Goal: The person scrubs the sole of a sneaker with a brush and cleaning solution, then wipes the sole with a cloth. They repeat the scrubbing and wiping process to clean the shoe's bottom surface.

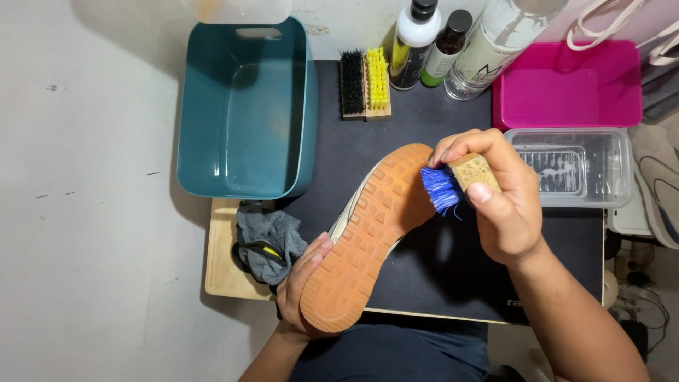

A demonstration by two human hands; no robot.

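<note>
Blue-bristled brush (pixel 453 182) in right hand (pixel 506 205), seemingly touching gum sole (pixel 368 233).

We are seeing two bare forearms coming in from the bottom edge, with no sleeves, watch, rings or gloves showing on the left hand (pixel 300 279) or the right hand (pixel 495 194). We are also catching dark blue cloth, seemingly trousers, lying between the arms. The fingernails are looking short and unpainted.

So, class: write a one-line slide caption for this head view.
Right hand sets a blue brush against a shoe sole that the left hand holds.
</note>
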